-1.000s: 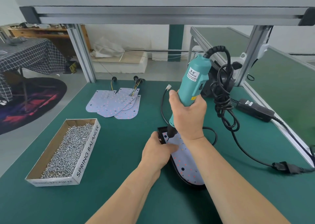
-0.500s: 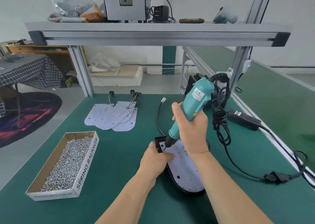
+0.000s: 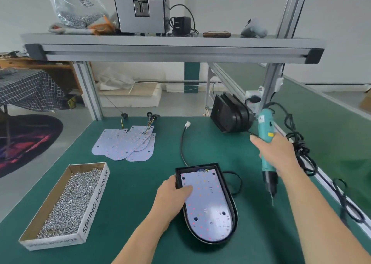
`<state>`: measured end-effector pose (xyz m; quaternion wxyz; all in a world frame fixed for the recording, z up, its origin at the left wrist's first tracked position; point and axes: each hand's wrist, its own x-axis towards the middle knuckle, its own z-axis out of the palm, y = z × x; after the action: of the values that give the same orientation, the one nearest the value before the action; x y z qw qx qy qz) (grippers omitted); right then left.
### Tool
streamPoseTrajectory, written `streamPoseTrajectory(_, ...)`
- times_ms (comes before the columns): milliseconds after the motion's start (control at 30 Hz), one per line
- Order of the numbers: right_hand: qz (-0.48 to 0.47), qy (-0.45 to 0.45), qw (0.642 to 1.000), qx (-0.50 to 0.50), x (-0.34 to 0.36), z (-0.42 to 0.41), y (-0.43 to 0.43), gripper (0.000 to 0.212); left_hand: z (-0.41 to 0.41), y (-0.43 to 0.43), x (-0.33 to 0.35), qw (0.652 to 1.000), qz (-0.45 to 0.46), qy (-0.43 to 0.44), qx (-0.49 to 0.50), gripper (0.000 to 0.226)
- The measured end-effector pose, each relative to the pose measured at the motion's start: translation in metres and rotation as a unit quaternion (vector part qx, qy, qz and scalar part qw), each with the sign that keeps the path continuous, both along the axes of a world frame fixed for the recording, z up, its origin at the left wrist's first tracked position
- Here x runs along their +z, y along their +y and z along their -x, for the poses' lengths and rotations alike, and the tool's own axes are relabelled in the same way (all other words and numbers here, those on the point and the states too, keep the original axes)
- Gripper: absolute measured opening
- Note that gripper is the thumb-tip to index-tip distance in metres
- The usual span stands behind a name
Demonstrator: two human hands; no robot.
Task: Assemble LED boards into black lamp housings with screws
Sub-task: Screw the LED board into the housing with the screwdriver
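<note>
Holding the black round-ended lamp housing (image 3: 234,213) steady on the green tabletop (image 3: 130,187), the left hand (image 3: 173,192) clasps its left rim, thumb flat on the white LED board (image 3: 207,205) seated inside. The right hand (image 3: 276,153) is wrapped round the teal electric screwdriver (image 3: 265,130), which points bit down to the right of the housing, apart from it.

Judgement: the board is placed and screwing is at most partly done. Dark holes at the near end look unfilled, but the screw heads are too small to confirm.

Left to do: the fanned spare white LED boards (image 3: 124,143) and the stacked empty black housings (image 3: 230,117). The cardboard box of silver screws (image 3: 96,201) sits on the left. The tangled black power cord (image 3: 301,153) by the right wrist could snag.
</note>
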<state>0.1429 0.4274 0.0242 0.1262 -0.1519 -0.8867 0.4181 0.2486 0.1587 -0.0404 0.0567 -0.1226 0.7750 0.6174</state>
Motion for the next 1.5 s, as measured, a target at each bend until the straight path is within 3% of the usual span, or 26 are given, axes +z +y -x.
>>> streamPoseTrajectory(67, -0.059, -0.104, 0.993, 0.000, -0.017, 0.004, 0.017, 0.042, 0.001, 0.000, -0.005, 0.997, 0.052, 0.040, 0.041, 0.008)
streamPoseTrajectory(167, -0.131, -0.164, 0.978, -0.001, -0.043, 0.007, 0.026, 0.044, 0.000, 0.003, -0.013, 0.988, 0.095, 0.094, 0.083, 0.016)
streamPoseTrajectory(267, -0.190, -0.137, 0.972, -0.035, -0.051, 0.009, 0.022, 0.049, 0.000, 0.005, -0.018, 0.982, 0.105, 0.117, 0.105, 0.015)
streamPoseTrajectory(367, -0.305, -0.019, 0.950, -0.058, -0.050, 0.014, -0.001, 0.059, 0.001, 0.007, -0.020, 0.978, 0.102, 0.130, 0.126, 0.013)
streamPoseTrajectory(400, -0.313, 0.027, 0.949, -0.025, -0.048, 0.017, -0.015, 0.055, 0.001, 0.007, -0.021, 0.977, 0.103, 0.131, 0.129, 0.012)
streamPoseTrajectory(467, -0.277, 0.071, 0.949, 0.134, -0.045, 0.025, -0.050, 0.045, 0.001, 0.007, -0.022, 0.976, 0.105, 0.133, 0.134, 0.012)
streamPoseTrajectory(567, -0.152, -0.042, 0.896, 0.415, -0.037, 0.043, -0.097, 0.072, -0.001, 0.008, -0.021, 0.974, 0.103, 0.131, 0.153, 0.013)
streamPoseTrajectory(633, -0.169, -0.112, 0.842, 0.499, -0.034, 0.062, -0.114, 0.089, -0.002, 0.007, -0.020, 0.971, 0.095, 0.132, 0.175, 0.010)
streamPoseTrajectory(700, -0.200, -0.149, 0.817, 0.520, -0.039, 0.082, -0.129, 0.081, -0.002, 0.007, -0.019, 0.970, 0.087, 0.138, 0.180, 0.009)
streamPoseTrajectory(800, -0.258, -0.147, 0.829, 0.475, -0.049, 0.100, -0.153, 0.055, 0.000, 0.008, -0.019, 0.970, 0.090, 0.135, 0.182, 0.011)
streamPoseTrajectory(867, -0.336, -0.127, 0.799, 0.482, -0.051, 0.104, -0.157, 0.054, 0.002, 0.007, -0.020, 0.969, 0.094, 0.133, 0.186, 0.012)
streamPoseTrajectory(933, -0.356, -0.122, 0.779, 0.501, -0.049, 0.102, -0.156, 0.045, 0.003, 0.007, -0.021, 0.969, 0.096, 0.130, 0.184, 0.011)
streamPoseTrajectory(1033, -0.354, -0.146, 0.812, 0.440, -0.043, 0.094, -0.160, 0.027, 0.003, 0.007, -0.022, 0.971, 0.098, 0.125, 0.179, 0.011)
streamPoseTrajectory(1100, -0.285, -0.177, 0.846, 0.414, -0.038, 0.084, -0.156, 0.013, 0.002, 0.007, -0.021, 0.971, 0.102, 0.122, 0.181, 0.014)
streamPoseTrajectory(1167, -0.256, -0.149, 0.864, 0.406, -0.038, 0.073, -0.142, 0.009, 0.003, 0.008, -0.020, 0.968, 0.104, 0.116, 0.196, 0.015)
streamPoseTrajectory(1267, -0.211, -0.129, 0.898, 0.365, -0.040, 0.054, -0.121, 0.026, 0.005, 0.009, -0.019, 0.964, 0.103, 0.103, 0.221, 0.020)
streamPoseTrajectory(1367, -0.050, -0.171, 0.933, 0.313, -0.038, 0.032, -0.109, 0.038, 0.006, 0.010, -0.019, 0.962, 0.118, 0.090, 0.227, 0.024)
streamPoseTrajectory(1433, 0.130, -0.238, 0.924, 0.271, -0.030, 0.013, -0.101, 0.043, 0.006, 0.011, -0.019, 0.961, 0.133, 0.082, 0.230, 0.026)
streamPoseTrajectory(1500, 0.236, -0.280, 0.887, 0.280, -0.024, -0.005, -0.090, 0.052, 0.007, 0.011, -0.019, 0.959, 0.139, 0.078, 0.233, 0.027)
